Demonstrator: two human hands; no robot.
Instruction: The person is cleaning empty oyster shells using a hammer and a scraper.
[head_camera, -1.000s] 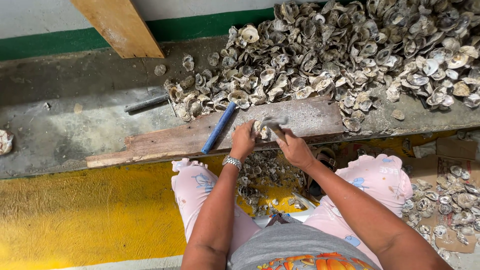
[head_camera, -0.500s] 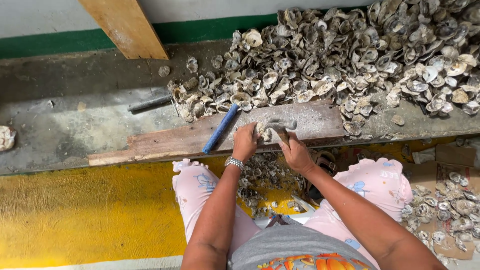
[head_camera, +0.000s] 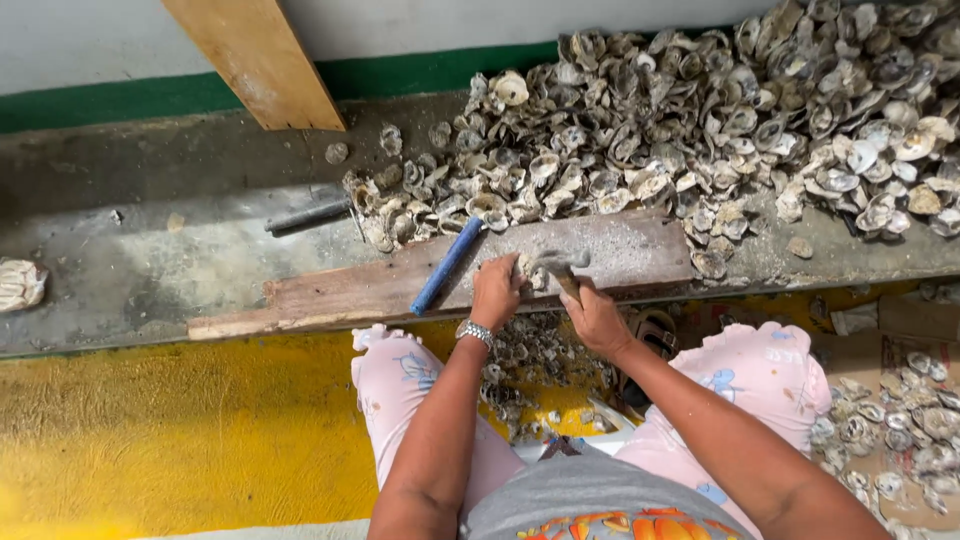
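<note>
A wooden board (head_camera: 400, 285) lies along the front edge of the grey concrete worktop (head_camera: 150, 230), and both hands work at its middle. The left hand (head_camera: 497, 292) rests on the board with its fingers curled narrow over a small shell (head_camera: 527, 272), pinning it to the wood; a metal watch (head_camera: 475, 331) sits on that wrist. Just right of it, the right hand (head_camera: 595, 320) has its fingers wrapped around the wooden handle of a hammer (head_camera: 560, 265), whose metal head hangs over the shell, close to the left fingers. A blue-handled tool (head_camera: 447, 265) lies slanted across the board, just left of the left hand. Behind the board a big heap of oyster shells (head_camera: 700, 130) covers the worktop and spreads to the right. Below the board's edge, between the person's knees in pink trousers (head_camera: 400, 380), more broken shells (head_camera: 535, 365) lie on the yellow floor (head_camera: 170, 430).
</note>
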